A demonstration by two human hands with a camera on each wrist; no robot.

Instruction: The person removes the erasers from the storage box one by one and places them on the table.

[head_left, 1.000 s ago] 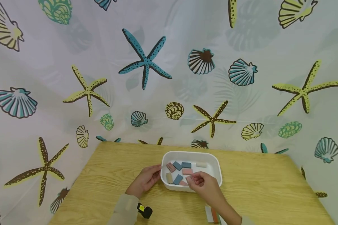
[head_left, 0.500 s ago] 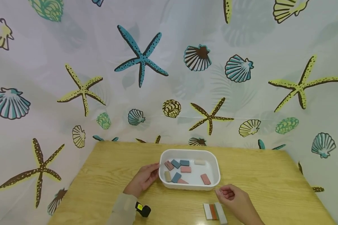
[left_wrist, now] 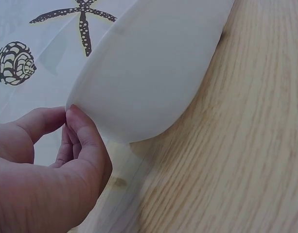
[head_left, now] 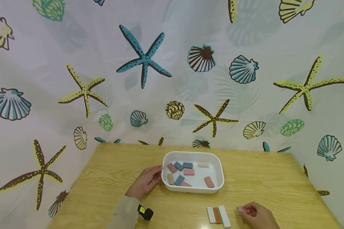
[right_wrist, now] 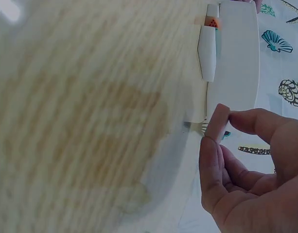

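Observation:
A white tub (head_left: 192, 189) with rounded corners holds several small pink, blue and beige blocks (head_left: 209, 182). My left hand (head_left: 145, 182) pinches the tub's left rim between thumb and fingers. In the left wrist view those fingertips (left_wrist: 76, 112) meet at the edge of the tub (left_wrist: 149, 73). My right hand (head_left: 259, 217) is over the table at the front right, away from the tub, and pinches a small pink block (right_wrist: 218, 124) between thumb and fingers. Left of it, a white, an orange and another white strip (head_left: 225, 216) lie side by side on the table.
The wooden table (head_left: 117, 159) runs back to a hanging white curtain (head_left: 172, 89) printed with shells and starfish, which also closes in both sides. A black strap piece with a yellow label (head_left: 144, 212) is at the left wrist.
My right hand has moved from over the tub's front right to the table at the right, carrying the pink block. My left hand stays at the rim. The head view shifted slightly.

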